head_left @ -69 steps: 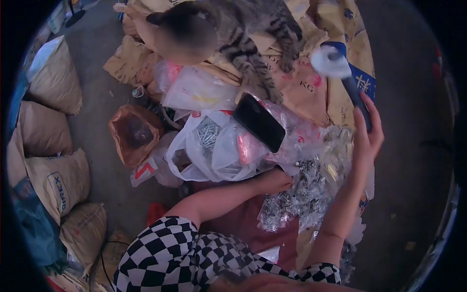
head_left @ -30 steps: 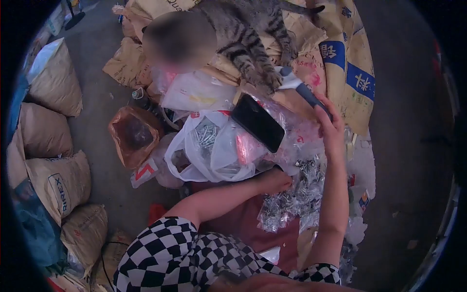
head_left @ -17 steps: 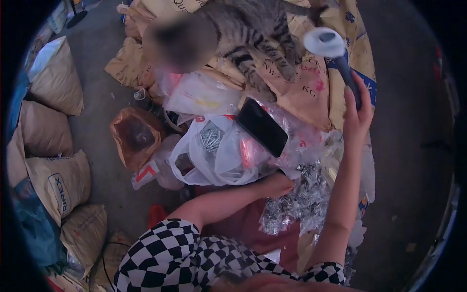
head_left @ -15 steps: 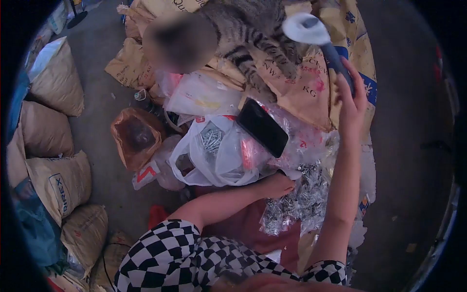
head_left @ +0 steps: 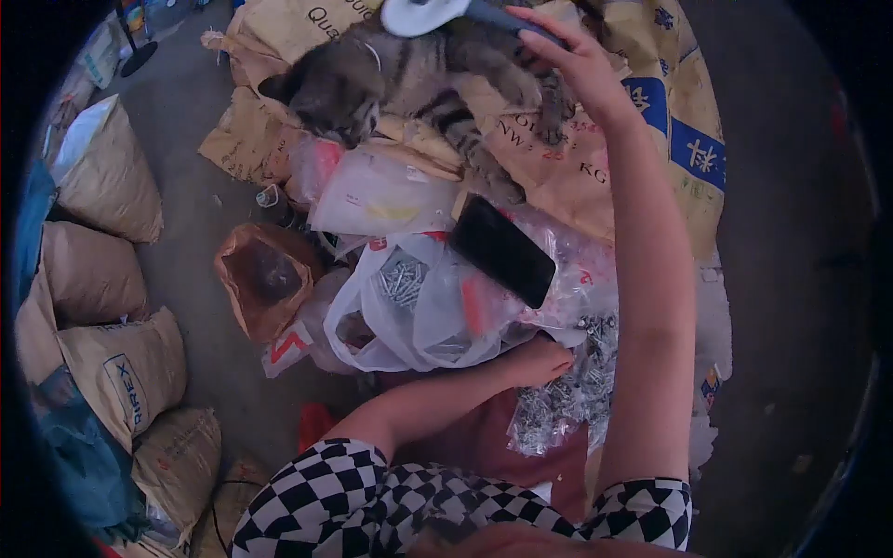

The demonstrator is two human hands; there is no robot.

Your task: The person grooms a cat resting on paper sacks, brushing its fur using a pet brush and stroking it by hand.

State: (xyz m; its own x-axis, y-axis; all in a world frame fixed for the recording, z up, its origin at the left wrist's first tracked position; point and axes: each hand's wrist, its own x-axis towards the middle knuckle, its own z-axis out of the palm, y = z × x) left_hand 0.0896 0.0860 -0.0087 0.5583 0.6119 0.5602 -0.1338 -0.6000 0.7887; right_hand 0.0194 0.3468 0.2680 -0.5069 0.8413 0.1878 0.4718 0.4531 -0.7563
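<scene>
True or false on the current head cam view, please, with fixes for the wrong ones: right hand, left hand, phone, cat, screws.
1. The right hand holds a white-headed tool by its dark handle. True.
2. The black phone lies on plastic packaging, its dark face up. True.
3. The left hand is gripping the phone. False: it is apart from the phone, beside clear bags of small metal hardware.
4. The cat stands on the bare floor. False: it lies on brown paper sacks.
5. Screws show in the white plastic bag. True.
</scene>
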